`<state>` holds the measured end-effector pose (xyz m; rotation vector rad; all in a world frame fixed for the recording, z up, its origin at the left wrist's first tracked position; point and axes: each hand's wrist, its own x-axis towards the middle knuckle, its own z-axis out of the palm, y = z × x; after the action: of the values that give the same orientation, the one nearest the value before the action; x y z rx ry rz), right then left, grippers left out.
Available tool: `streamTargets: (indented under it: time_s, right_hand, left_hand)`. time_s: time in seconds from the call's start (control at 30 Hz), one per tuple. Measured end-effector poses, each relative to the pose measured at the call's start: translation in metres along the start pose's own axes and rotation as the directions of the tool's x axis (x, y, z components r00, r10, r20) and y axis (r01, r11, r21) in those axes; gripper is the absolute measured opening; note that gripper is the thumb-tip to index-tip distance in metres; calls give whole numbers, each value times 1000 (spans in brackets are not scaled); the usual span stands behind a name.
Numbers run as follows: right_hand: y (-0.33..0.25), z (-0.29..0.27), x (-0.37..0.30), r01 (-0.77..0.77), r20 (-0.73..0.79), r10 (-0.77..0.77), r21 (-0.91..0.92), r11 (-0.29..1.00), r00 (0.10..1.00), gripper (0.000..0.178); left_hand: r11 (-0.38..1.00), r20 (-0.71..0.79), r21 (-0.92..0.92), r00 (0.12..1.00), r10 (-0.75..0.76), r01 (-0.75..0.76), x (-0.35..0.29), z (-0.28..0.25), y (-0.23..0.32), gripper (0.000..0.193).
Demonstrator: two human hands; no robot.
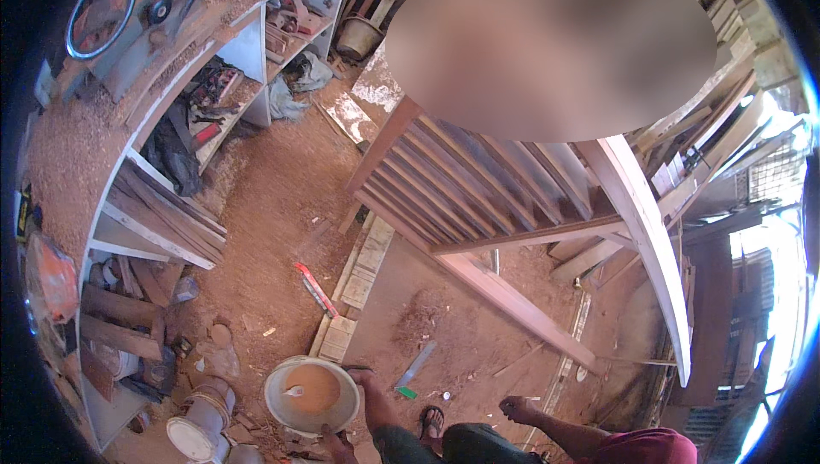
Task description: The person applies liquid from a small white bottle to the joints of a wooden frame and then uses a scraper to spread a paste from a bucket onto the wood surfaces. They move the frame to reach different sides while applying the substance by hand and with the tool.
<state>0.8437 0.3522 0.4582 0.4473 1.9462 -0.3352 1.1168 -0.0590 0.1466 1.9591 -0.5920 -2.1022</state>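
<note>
My left hand [336,443] is at the near rim of a round, pale grey basin [348,402], its fingers closed on the edge. Inside lies an orange-brown material [318,387] with a small white item [293,391] on it. My right hand [519,410] hangs to the right, fingers curled; a tiny pale bit shows beside it, and what it holds, if anything, I cannot make out. Ahead stands a reddish wooden frame [504,289] with several parallel slats [444,178]. A leg and foot [363,378] rest against the basin's right side.
A red-and-white strip-like tool [317,290] and a green-ended blade-like tool [416,370] lie on the dusty floor. Shelving [149,246] with timber offcuts curves along the left, near white buckets [195,434]. Planks [709,126] lean at the right. A blurred oval hides the top.
</note>
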Motion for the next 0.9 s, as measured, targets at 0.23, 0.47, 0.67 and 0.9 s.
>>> streamTargets:
  time_s: [0.23,0.47,0.67,0.9]
  right_hand:
    - [-93,-26,-3,150,-80,-155,-64,987,985,43]
    - [-279,-51,28,469,-60,-492,-222,855,868,46]
    - [-351,-22,83,372,146,-412,-752,544,899,59]
    - [-363,-15,123,361,222,-328,-811,461,918,60]
  left_hand:
    - [995,-16,55,996,87,-86,-14,82,61,63]
    - [989,-81,-142,997,22,-34,-5,171,103,54]
    - [1000,-80,-8,997,17,-18,84,198,71,53]
    - [978,-91,-204,994,-59,40,240,169,23,39]
